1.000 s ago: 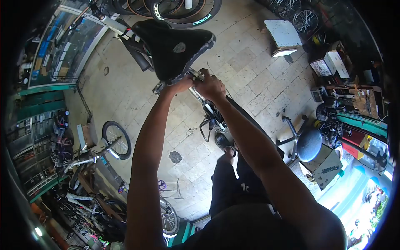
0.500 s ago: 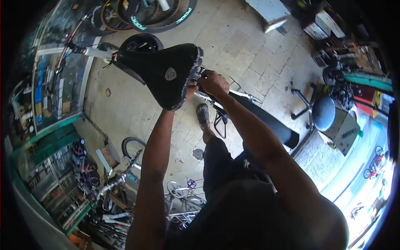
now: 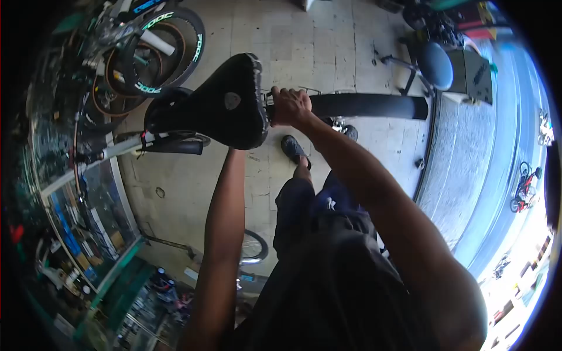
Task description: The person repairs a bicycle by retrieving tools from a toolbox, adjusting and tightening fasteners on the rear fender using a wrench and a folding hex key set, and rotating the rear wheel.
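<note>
Head view: right hand (image 3: 291, 107) is gripping the bicycle (image 3: 121, 147) behind its saddle (image 3: 218, 109), left hand hiding underneath, can't tell its grip; a wheel (image 3: 194, 50) is showing "700C", the bicycle standing over tiled floor (image 3: 333, 61).

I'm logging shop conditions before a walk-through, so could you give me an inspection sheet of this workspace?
Surface: pale tiled floor, stained in places.
Job's things: black bicycle saddle, scuffed along its rear edge; white frame tube; dark mudguard extending rightward.
Clutter: wheels at upper left; round stool beside a box at upper right.
Grips: right grip at the saddle's rear, what it holds unclear; left grip hidden behind the saddle.
Cables: nothing seen clearly.
Surroundings: glass case at left; bright street with a red two-wheeler at right.
</note>
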Tool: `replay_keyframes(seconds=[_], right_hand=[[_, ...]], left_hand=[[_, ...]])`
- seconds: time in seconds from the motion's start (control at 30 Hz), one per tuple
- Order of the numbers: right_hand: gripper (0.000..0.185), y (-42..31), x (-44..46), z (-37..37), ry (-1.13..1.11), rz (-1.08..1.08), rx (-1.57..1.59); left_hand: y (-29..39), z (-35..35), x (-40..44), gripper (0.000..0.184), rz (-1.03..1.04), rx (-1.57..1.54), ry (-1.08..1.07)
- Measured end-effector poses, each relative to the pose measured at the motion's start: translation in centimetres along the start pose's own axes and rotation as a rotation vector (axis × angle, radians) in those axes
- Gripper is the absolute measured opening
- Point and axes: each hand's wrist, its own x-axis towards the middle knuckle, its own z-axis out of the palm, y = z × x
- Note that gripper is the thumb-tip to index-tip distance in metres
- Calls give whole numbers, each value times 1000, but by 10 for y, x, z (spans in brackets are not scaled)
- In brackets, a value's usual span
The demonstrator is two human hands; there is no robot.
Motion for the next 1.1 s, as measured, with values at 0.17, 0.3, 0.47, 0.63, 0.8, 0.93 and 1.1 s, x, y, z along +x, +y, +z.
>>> replay_keyframes(seconds=[0.17, 0.3, 0.47, 0.63, 0.8, 0.93, 1.1], right_hand=[[74, -1, -2, 4, 102, -46, -7], [64, -6, -6, -11, 82, 4, -37], [50, -8, -8, -15, 105, 19, -53], [42, -10, -9, -15, 64, 30, -56], [39, -9, -9, -18, 69, 10, -74], [48, -10, -9, -8, 113, -1, -103], [58, 1, -5, 5, 314, -108, -101]], left_hand=[[-8, 0, -3, 27, 188, 391, 65], [49, -13, -36, 35, 48, 317, 29], [52, -14, -36, 40, 106, 403, 51], [22, -9, -25, 41, 340, 584, 55], [54, -10, -45, 32, 287, 682, 116], [52, -12, -40, 41, 196, 646, 24], [46, -17, -41, 34, 300, 481, -45]])
